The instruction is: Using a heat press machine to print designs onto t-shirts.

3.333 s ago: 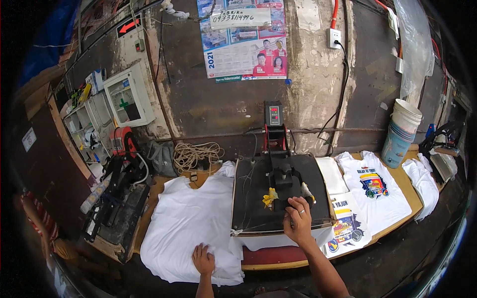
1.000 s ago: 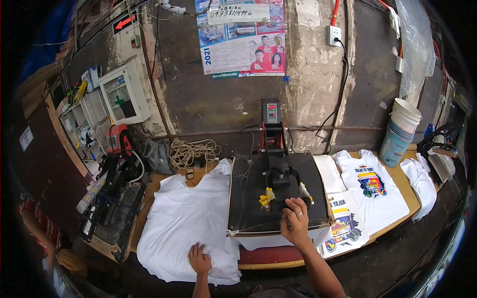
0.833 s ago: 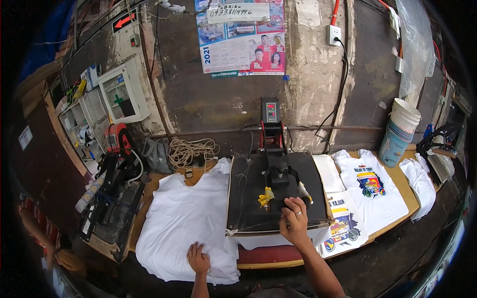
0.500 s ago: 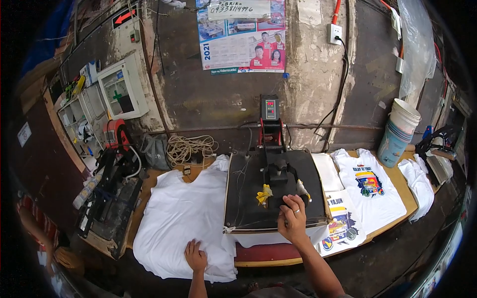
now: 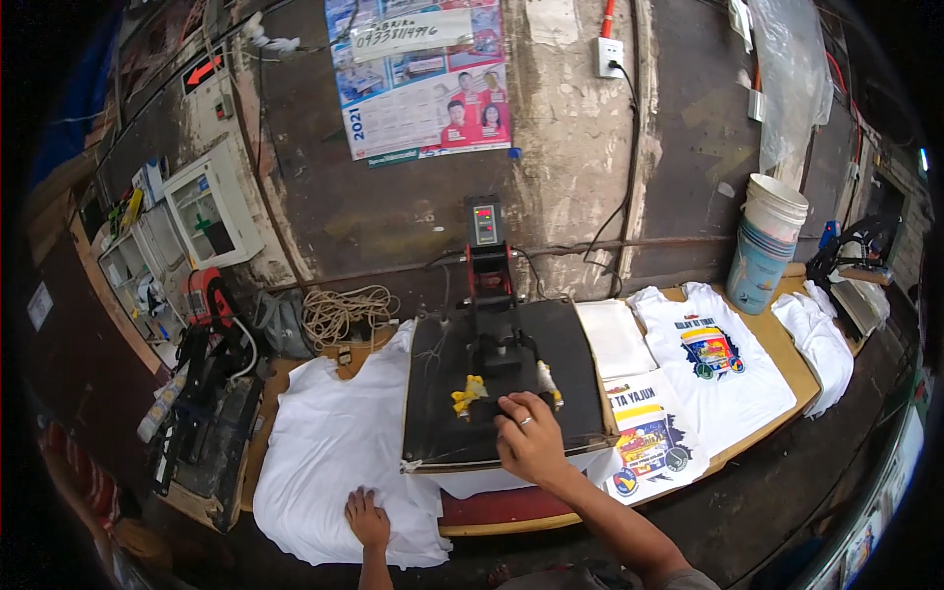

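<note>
My left hand [image 5: 368, 519] lies with its fingers spread on the front part of a white T-shirt stack [image 5: 324, 442] left of the heat press. My right hand [image 5: 526, 442] grips the black press handle at the front of the closed black top plate [image 5: 440, 364]. Yellow cloth [image 5: 468, 395] is tied near that hand. A control box [image 5: 484, 221] with a lit display tops the press. White fabric hangs out under the plate's front edge. To the right lie printed transfer sheets [image 5: 644, 442], blank white paper [image 5: 610, 339] and a printed white T-shirt [image 5: 718, 393].
At left stand a second press [image 5: 206, 433], a gray bag, coiled rope [image 5: 346, 315] and a wall cabinet [image 5: 211, 206]. At right are stacked buckets [image 5: 762, 246], folded white shirts [image 5: 816, 344] and other equipment. A person's arm and red striped clothing [image 5: 98, 472] show at the far left.
The view has turned to the right, so the bench, press and wall appear farther left. Both hands stay in place, one on the handle, one on the shirts.
</note>
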A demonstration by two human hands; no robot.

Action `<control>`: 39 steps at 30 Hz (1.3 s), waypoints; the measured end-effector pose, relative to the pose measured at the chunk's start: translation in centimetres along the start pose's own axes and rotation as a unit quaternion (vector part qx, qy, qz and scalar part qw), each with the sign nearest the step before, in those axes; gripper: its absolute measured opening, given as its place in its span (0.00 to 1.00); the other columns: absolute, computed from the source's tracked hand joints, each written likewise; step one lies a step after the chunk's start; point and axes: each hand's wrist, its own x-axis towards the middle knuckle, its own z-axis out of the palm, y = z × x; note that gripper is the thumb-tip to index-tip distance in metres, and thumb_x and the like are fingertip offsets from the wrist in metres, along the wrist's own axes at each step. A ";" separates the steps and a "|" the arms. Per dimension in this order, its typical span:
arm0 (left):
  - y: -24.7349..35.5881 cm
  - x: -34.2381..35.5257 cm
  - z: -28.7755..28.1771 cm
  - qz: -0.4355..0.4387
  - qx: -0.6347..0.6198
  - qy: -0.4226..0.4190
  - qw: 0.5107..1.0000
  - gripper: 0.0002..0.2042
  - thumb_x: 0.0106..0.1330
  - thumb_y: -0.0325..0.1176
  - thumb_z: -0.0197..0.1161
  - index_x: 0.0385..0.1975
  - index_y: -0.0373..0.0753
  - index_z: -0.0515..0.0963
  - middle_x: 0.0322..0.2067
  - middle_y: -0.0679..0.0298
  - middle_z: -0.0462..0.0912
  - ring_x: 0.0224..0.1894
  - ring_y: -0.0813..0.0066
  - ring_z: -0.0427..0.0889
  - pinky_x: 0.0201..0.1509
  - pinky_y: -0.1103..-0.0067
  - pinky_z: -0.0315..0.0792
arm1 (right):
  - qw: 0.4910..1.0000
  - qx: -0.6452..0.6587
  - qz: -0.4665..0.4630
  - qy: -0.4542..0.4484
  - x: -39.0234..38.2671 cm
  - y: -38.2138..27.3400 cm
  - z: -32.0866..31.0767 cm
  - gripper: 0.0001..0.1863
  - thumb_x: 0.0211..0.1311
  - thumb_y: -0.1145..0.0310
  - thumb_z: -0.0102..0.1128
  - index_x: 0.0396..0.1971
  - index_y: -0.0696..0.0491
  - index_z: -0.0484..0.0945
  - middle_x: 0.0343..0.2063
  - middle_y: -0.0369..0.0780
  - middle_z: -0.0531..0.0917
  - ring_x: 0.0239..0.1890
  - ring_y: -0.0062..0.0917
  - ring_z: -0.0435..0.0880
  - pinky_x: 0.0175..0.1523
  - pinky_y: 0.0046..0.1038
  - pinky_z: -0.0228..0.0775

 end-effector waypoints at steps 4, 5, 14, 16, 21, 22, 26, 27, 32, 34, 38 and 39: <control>1.2 -0.6 0.1 -0.021 0.143 -0.021 0.989 0.20 0.55 0.29 0.58 0.50 0.43 0.75 0.59 0.53 0.67 0.65 0.46 0.59 0.64 0.53 0.54 | 0.999 0.008 -0.007 -0.032 0.0 0.4 -1.1 0.18 0.38 0.75 0.62 0.35 0.59 0.77 0.45 0.49 0.77 0.51 0.46 0.74 0.58 0.44 0.68; 1.5 -0.7 0.1 -0.078 0.120 -0.048 0.989 0.20 0.55 0.29 0.58 0.50 0.43 0.75 0.58 0.52 0.67 0.64 0.46 0.59 0.64 0.53 0.55 | 0.999 0.010 -0.007 -0.031 -0.1 0.5 -1.2 0.18 0.38 0.75 0.62 0.35 0.59 0.77 0.45 0.49 0.77 0.51 0.46 0.74 0.58 0.44 0.68; 4.0 -5.5 0.3 -0.160 0.029 -0.016 0.987 0.19 0.62 0.30 0.54 0.54 0.43 0.74 0.60 0.50 0.64 0.65 0.45 0.58 0.65 0.54 0.54 | 0.996 0.022 -0.036 -0.079 -0.2 1.0 -1.6 0.20 0.43 0.74 0.60 0.41 0.61 0.76 0.50 0.52 0.74 0.55 0.48 0.70 0.63 0.48 0.63; 5.2 -6.1 0.2 -0.176 0.010 -0.023 0.984 0.19 0.63 0.30 0.53 0.55 0.43 0.74 0.63 0.50 0.63 0.66 0.44 0.57 0.65 0.54 0.54 | 0.996 0.023 -0.042 -0.080 -0.6 1.3 -1.8 0.19 0.44 0.74 0.60 0.41 0.61 0.76 0.50 0.52 0.74 0.55 0.48 0.71 0.62 0.48 0.63; 6.9 -4.7 -0.2 -0.251 0.055 -0.083 0.963 0.18 0.58 0.32 0.56 0.49 0.38 0.77 0.64 0.50 0.61 0.68 0.43 0.53 0.64 0.49 0.56 | 0.996 0.014 -0.045 -0.077 -0.6 1.0 -1.6 0.18 0.45 0.74 0.59 0.40 0.61 0.77 0.50 0.52 0.74 0.54 0.48 0.72 0.61 0.49 0.65; 7.6 -3.8 -0.2 -0.264 0.109 -0.105 0.953 0.17 0.56 0.32 0.58 0.45 0.36 0.79 0.63 0.49 0.62 0.69 0.43 0.52 0.64 0.49 0.55 | 0.996 0.009 -0.047 -0.078 -0.6 1.3 -1.5 0.18 0.45 0.74 0.59 0.40 0.61 0.77 0.50 0.52 0.74 0.54 0.48 0.72 0.61 0.49 0.65; 8.3 -1.5 -0.5 -0.192 0.199 -0.108 0.955 0.15 0.50 0.32 0.61 0.33 0.28 0.81 0.57 0.50 0.68 0.67 0.45 0.55 0.65 0.53 0.56 | 0.996 0.005 -0.052 -0.068 -0.6 0.7 -1.2 0.17 0.45 0.75 0.60 0.39 0.60 0.77 0.49 0.51 0.75 0.53 0.48 0.73 0.60 0.49 0.66; 7.9 -0.8 -0.4 -0.191 0.196 -0.110 0.956 0.15 0.50 0.32 0.61 0.33 0.28 0.81 0.57 0.50 0.68 0.67 0.45 0.55 0.65 0.53 0.56 | 0.997 0.007 -0.046 -0.061 -0.6 0.6 -1.0 0.16 0.44 0.75 0.60 0.38 0.60 0.78 0.48 0.51 0.76 0.53 0.47 0.73 0.59 0.49 0.66; 5.1 0.4 -0.3 -0.221 0.087 -0.178 0.955 0.15 0.49 0.34 0.62 0.32 0.29 0.82 0.49 0.54 0.72 0.58 0.50 0.65 0.57 0.57 0.65 | 1.000 0.004 0.005 -0.007 -0.1 -0.4 0.0 0.11 0.43 0.78 0.60 0.32 0.59 0.77 0.44 0.50 0.78 0.49 0.47 0.75 0.56 0.50 0.67; 5.4 1.1 -0.8 -0.194 0.101 -0.189 0.957 0.14 0.48 0.34 0.62 0.31 0.31 0.82 0.46 0.56 0.73 0.53 0.53 0.68 0.52 0.57 0.67 | 0.999 -0.024 0.029 0.012 -0.3 -0.4 0.7 0.10 0.42 0.79 0.60 0.30 0.59 0.76 0.44 0.49 0.79 0.49 0.47 0.75 0.56 0.50 0.67; 3.0 0.2 -0.6 -0.122 0.066 -0.084 0.987 0.09 0.47 0.31 0.60 0.27 0.34 0.79 0.42 0.58 0.72 0.47 0.55 0.69 0.46 0.60 0.64 | 0.997 -0.052 0.058 0.021 0.1 -1.2 1.7 0.10 0.40 0.81 0.61 0.28 0.58 0.75 0.42 0.47 0.78 0.49 0.47 0.74 0.55 0.50 0.66; 2.5 -0.1 -0.4 -0.103 0.050 -0.042 0.993 0.07 0.46 0.30 0.59 0.25 0.35 0.77 0.41 0.58 0.72 0.45 0.56 0.69 0.44 0.62 0.62 | 0.996 -0.059 0.057 0.026 0.0 -1.2 2.0 0.11 0.38 0.78 0.61 0.28 0.59 0.75 0.42 0.48 0.78 0.48 0.47 0.75 0.54 0.52 0.67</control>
